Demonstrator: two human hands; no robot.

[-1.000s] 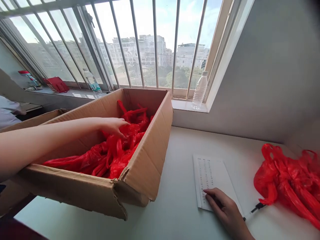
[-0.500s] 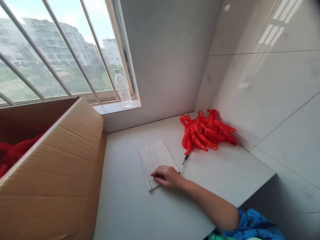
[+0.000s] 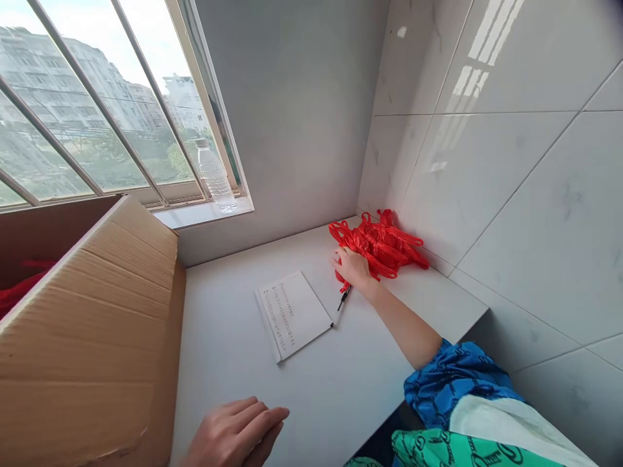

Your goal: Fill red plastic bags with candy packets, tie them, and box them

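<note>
My right hand [image 3: 354,266] is at the left side of a heap of red plastic bags [image 3: 384,243], its fingers bent around the edge of a red plastic bag; the fingertips are partly hidden. Low in the view, my left hand [image 3: 233,433] hovers over the white table, fingers loosely stretched out and pointing right, holding nothing. Between the hands lies a white notebook [image 3: 296,318] with rows of small dark marks down its left part. A black-and-white pen [image 3: 344,298] rests on the table just below the bags, right of the notebook.
At the left stands a large open cardboard box [image 3: 97,337] with red plastic [image 3: 24,288] inside. A clear bottle [image 3: 214,175] stands on the windowsill by the barred window. A tiled wall [image 3: 511,214] borders the right side, and the table [image 3: 214,350] ends at the lower right.
My right hand has left the notebook and moved up and right to the red bags. My left hand has come into view at the bottom. The view has shifted to the right.
</note>
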